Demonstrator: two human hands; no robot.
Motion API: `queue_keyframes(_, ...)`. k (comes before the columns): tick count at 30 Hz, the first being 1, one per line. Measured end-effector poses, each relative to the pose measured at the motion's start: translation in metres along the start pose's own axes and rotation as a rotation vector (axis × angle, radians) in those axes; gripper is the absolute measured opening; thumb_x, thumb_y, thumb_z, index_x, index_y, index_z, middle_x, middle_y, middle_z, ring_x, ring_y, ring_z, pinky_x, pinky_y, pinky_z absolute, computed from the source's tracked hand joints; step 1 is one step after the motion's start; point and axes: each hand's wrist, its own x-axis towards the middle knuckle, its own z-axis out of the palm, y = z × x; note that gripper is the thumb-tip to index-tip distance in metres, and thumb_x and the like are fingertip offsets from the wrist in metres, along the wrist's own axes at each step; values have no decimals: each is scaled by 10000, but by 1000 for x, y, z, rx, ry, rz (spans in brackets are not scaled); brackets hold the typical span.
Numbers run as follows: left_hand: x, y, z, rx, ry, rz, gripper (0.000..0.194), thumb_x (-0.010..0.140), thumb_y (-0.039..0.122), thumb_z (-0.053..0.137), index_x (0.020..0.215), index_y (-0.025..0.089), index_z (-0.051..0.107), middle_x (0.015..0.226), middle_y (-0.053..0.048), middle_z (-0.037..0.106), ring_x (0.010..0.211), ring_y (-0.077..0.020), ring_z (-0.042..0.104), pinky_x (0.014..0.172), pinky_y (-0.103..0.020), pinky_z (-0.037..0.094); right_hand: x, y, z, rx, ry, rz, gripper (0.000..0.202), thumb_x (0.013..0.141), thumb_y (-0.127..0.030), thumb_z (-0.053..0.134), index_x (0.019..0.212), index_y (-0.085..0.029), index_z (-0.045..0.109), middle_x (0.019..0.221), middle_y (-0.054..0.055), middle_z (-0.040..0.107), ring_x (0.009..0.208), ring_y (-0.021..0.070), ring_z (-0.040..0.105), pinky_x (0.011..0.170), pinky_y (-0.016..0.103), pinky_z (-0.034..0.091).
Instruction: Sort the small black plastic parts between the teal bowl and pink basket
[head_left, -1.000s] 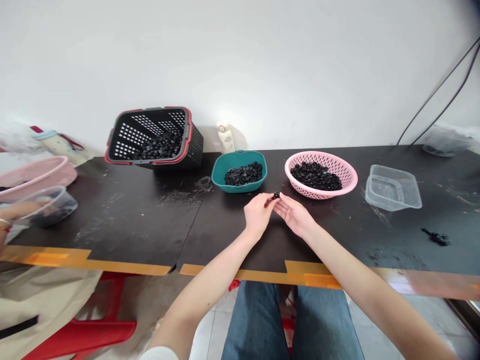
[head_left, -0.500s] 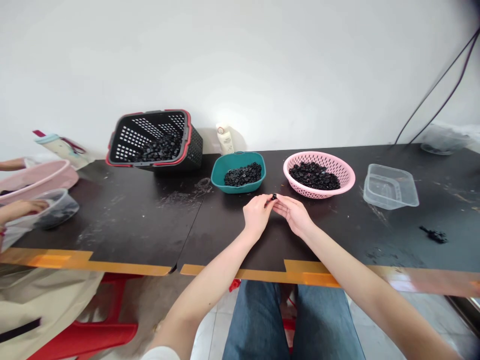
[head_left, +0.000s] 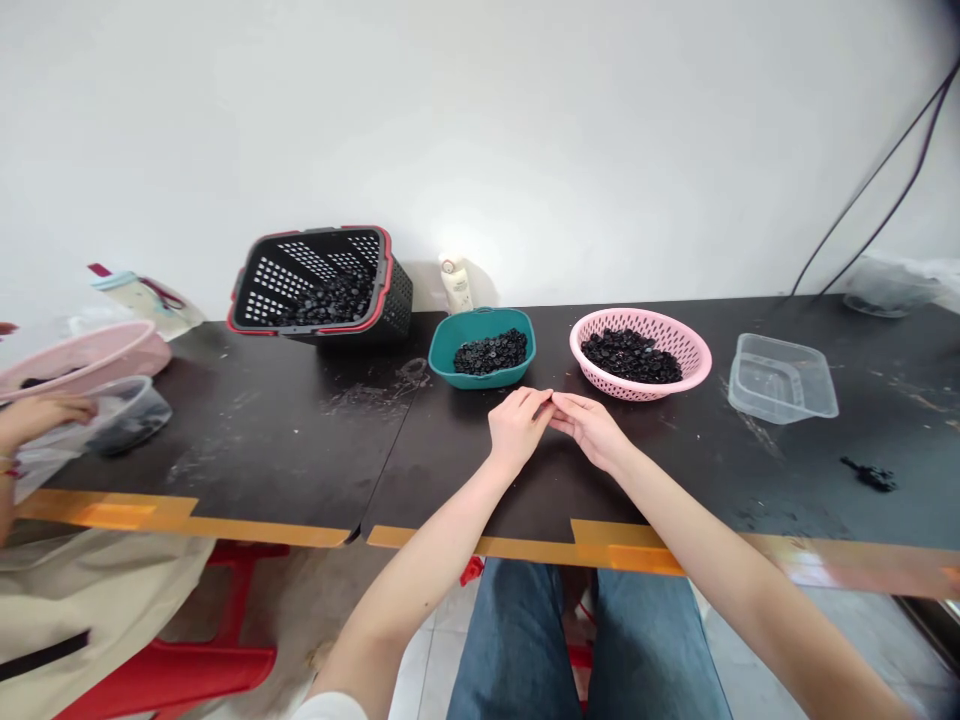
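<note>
My left hand (head_left: 517, 425) and my right hand (head_left: 589, 425) meet above the dark table, fingertips pinched together. Whatever lies between them is almost wholly covered by the fingers. Just behind the left hand is a teal basin (head_left: 442, 372) with small black round parts (head_left: 491, 353) heaped in it. Beyond the right hand sits a pink perforated basket (head_left: 697, 350), with more small black parts (head_left: 630, 357) inside.
A dark crate with red rim (head_left: 386, 285) holds black parts, left of a white bottle (head_left: 456, 285). A clear plastic tub (head_left: 784, 405) and a black clump (head_left: 870, 474) lie right. At far left, a co-worker's hand (head_left: 56, 415) reaches by a clear bowl (head_left: 135, 425).
The small black piece that showed between my fingertips is now hidden by them. My hands stay in nearly the same place. The co-worker's farther hand has drawn back toward the left edge.
</note>
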Motion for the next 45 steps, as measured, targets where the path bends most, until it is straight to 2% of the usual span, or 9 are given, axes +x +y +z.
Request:
queue_keyframes(3, 3, 2, -4, -126, 9, -91, 302, 829, 301, 610, 1122, 226, 615, 985, -27, 629, 763, -98, 603, 741, -234, 502, -1, -4, -3, 106, -41, 48, 224, 693, -326, 749, 869, -190, 716, 967, 49, 717, 864, 141, 653, 860, 283, 513)
queue_keyframes(5, 4, 2, -6, -184, 0, -94, 353, 827, 307, 613, 1174, 248, 591, 1011, -27, 614, 792, -103, 606, 772, -252, 512, -2, -6, -4, 144, -83, 88, 209, 710, -323, 736, 868, -188, 713, 980, 50, 714, 880, 137, 650, 876, 273, 506)
queue_keyframes(9, 4, 1, -5, -241, -13, -22, 288, 841, 274, 594, 1125, 250, 633, 955, -32, 625, 858, -125, 605, 798, -275, 519, -4, -10, -2, 176, -131, 134, 171, 718, -297, 730, 849, -191, 704, 863, 24, 720, 833, 122, 650, 877, 263, 501)
queue_keyframes(12, 2, 0, -4, -239, 12, -8, 251, 832, 275, 608, 1075, 238, 662, 932, -42, 636, 866, -138, 602, 786, -286, 524, -5, -11, -2, 210, -138, 112, 142, 715, -272, 735, 833, -207, 691, 816, -13, 705, 791, 100, 642, 843, 248, 508)
queue_keyframes(17, 1, 0, -3, -251, 47, 5, 238, 816, 264, 636, 1048, 225, 672, 913, -39, 645, 860, -135, 601, 777, -282, 522, -5, -14, -3, 137, -52, -6, 178, 659, -265, 776, 806, -205, 696, 822, -18, 705, 754, 98, 645, 816, 258, 512)
queue_keyframes(26, 0, 3, -2, -297, 61, -62, 208, 800, 288, 658, 996, 225, 689, 843, -22, 644, 801, -126, 597, 727, -270, 506, -7, -14, 1, -105, 71, -185, 178, 668, -341, 763, 758, -191, 729, 756, 20, 700, 692, 133, 646, 737, 283, 555)
queue_keyframes(30, 0, 5, -1, -314, 65, -74, 201, 787, 310, 670, 967, 227, 700, 820, -19, 643, 780, -126, 597, 706, -271, 503, -8, -13, 3, -100, 96, -191, 170, 663, -351, 766, 712, -195, 717, 726, 14, 683, 673, 127, 626, 720, 284, 558)
queue_keyframes(38, -1, 8, -1, -343, 97, -91, 209, 776, 278, 685, 980, 235, 701, 844, -19, 653, 795, -127, 601, 734, -276, 511, -11, -10, 11, 23, 144, -201, 202, 648, -339, 777, 775, -193, 717, 785, 9, 679, 696, 115, 619, 732, 282, 538)
queue_keyframes(45, -1, 9, 0, -333, 99, -107, 214, 776, 299, 684, 980, 239, 705, 841, -23, 657, 792, -131, 603, 739, -285, 515, -13, -10, 12, 29, 159, -192, 215, 656, -351, 767, 790, -190, 719, 826, 21, 688, 732, 124, 619, 761, 297, 536)
